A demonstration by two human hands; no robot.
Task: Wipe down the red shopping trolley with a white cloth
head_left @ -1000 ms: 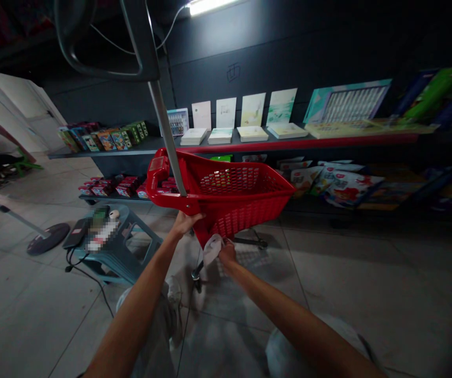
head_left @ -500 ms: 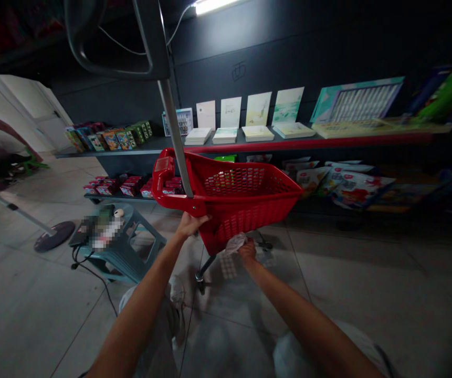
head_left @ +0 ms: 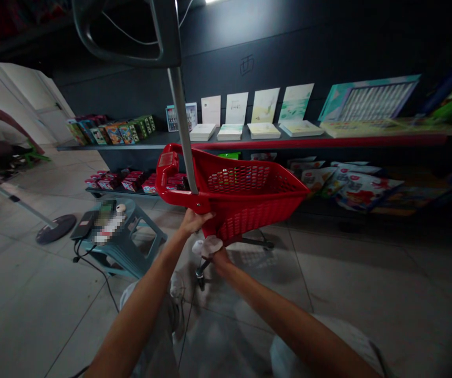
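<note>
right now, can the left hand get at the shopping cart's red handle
Probably yes: the left hand touches the red shopping cart just below its red handle, and nothing visible blocks the way up.

Head view: from head height, facing forward and down
Left hand (head_left: 195,221), right hand (head_left: 218,258): near, below centre
Cart (head_left: 265,211): just beyond, mid-view
Shelf (head_left: 367,142): farther back, straight ahead

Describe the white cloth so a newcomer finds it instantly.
Find the red shopping cart in front of the dark shelves. Look under the handle end of its basket, where the right hand holds a crumpled white cloth. Its pale, soft-looking folds set it apart from the cart's hard red plastic and metal leg.
</note>
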